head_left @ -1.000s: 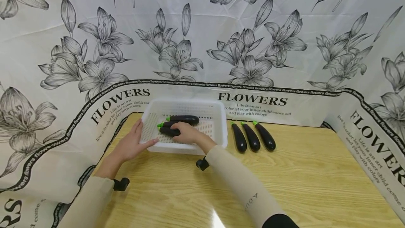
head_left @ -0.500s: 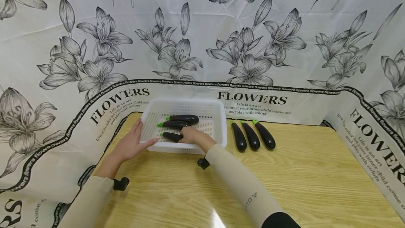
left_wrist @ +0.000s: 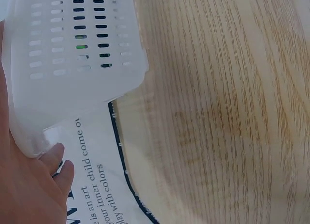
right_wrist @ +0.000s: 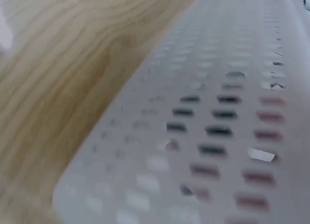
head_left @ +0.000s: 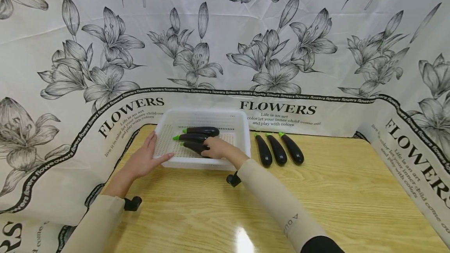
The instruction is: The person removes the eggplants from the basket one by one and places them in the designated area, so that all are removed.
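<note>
A white perforated plastic basket [head_left: 247, 138] stands at the back of the table with three dark eggplants inside. My right hand [head_left: 220, 149] reaches over its front wall and grips the thick end of the nearest eggplant [head_left: 193, 146]. Behind that one lie the middle eggplant [head_left: 190, 138] and the rear eggplant [head_left: 202, 130], green stems pointing left. With fingers extended, my left hand [head_left: 142, 162] rests against the basket's left side, its thumb at the front corner. In the right wrist view the basket wall [right_wrist: 145, 136] hides the right hand.
Three more eggplants lie side by side right of the basket: a left one [head_left: 263, 151], a middle one [head_left: 277, 150] and a right one [head_left: 292, 149]. A flower-printed cloth [head_left: 197, 100] hangs behind and around the wooden table [head_left: 334, 190].
The nearest eggplant first moved toward the front wall, apart from the middle one, and now lies tilted with its stem close to it. My right hand shifted rightward; the left stayed put.
</note>
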A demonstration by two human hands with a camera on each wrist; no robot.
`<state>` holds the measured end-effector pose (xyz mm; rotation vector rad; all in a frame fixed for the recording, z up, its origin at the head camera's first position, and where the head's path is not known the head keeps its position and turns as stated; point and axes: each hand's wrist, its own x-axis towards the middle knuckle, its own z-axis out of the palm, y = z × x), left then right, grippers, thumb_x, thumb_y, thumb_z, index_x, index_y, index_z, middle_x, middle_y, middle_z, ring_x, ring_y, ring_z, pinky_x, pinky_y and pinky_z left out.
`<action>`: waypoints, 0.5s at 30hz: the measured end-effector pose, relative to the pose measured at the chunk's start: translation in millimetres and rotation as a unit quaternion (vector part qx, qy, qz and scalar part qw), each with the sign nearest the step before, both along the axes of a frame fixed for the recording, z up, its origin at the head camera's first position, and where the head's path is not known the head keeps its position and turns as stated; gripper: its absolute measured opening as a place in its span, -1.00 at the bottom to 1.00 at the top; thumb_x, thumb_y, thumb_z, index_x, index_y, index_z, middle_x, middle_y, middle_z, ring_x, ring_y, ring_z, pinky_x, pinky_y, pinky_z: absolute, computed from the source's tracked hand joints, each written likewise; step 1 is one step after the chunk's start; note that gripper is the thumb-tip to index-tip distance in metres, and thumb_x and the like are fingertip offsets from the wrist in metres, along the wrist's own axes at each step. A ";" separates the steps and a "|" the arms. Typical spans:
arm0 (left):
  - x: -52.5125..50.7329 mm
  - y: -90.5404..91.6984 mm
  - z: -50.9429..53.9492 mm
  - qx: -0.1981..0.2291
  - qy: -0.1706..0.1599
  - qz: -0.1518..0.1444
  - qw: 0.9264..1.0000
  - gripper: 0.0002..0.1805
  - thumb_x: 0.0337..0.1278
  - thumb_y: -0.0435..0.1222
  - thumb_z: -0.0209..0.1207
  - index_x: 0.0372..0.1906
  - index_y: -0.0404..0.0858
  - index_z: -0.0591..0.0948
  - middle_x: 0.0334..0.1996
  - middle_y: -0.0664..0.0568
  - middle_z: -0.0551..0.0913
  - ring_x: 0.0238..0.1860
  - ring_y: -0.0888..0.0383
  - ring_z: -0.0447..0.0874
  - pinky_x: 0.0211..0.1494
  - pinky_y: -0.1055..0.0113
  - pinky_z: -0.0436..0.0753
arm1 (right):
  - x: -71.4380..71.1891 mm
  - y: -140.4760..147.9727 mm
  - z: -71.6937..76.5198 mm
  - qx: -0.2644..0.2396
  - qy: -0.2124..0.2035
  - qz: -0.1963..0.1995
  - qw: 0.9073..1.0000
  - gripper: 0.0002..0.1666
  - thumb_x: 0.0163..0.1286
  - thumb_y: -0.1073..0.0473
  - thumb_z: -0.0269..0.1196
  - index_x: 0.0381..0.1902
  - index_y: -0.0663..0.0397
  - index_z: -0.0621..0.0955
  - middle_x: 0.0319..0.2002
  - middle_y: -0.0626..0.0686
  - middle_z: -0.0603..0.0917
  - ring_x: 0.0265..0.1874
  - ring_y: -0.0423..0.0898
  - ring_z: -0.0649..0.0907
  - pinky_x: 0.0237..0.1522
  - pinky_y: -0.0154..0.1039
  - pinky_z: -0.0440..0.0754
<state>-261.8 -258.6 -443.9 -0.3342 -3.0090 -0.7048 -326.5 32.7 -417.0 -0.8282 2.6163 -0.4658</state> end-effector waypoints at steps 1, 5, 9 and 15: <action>0.0 0.2 0.3 0.000 0.001 -0.001 1.000 0.26 0.30 0.41 0.00 0.63 -0.42 -0.22 0.64 -0.30 -0.29 0.50 -0.47 0.09 0.40 -0.36 0.31 | 0.9 3.9 2.6 -0.004 0.010 0.001 1.000 -0.46 0.59 0.05 0.16 0.34 0.32 0.53 0.26 0.24 0.61 0.23 0.11 0.62 0.25 -0.02 0.57; 0.1 0.7 1.8 0.000 0.002 -0.002 1.000 0.25 0.31 0.40 -0.01 0.63 -0.42 -0.22 0.64 -0.31 -0.28 0.49 -0.48 0.11 0.38 -0.38 0.32 | 5.5 19.3 14.3 -0.026 0.032 -0.002 0.999 -0.45 0.61 0.08 0.14 0.38 0.33 0.48 0.28 0.27 0.59 0.23 0.15 0.62 0.26 0.02 0.57; -0.7 0.0 1.5 -0.002 -0.002 0.000 1.000 0.25 0.31 0.41 -0.01 0.63 -0.41 -0.23 0.64 -0.31 -0.29 0.49 -0.48 0.11 0.36 -0.38 0.35 | 9.8 33.3 23.9 -0.039 0.048 -0.005 0.998 -0.45 0.61 0.07 0.14 0.38 0.31 0.49 0.27 0.25 0.60 0.20 0.13 0.63 0.22 0.02 0.59; 1.1 -0.4 0.8 0.002 -0.003 0.001 1.000 0.26 0.30 0.42 -0.01 0.63 -0.40 -0.25 0.64 -0.30 -0.30 0.51 -0.47 0.08 0.38 -0.39 0.32 | 19.1 48.9 33.3 -0.056 0.055 -0.011 0.997 -0.46 0.61 0.07 0.15 0.36 0.32 0.50 0.26 0.25 0.60 0.17 0.12 0.64 0.22 0.01 0.59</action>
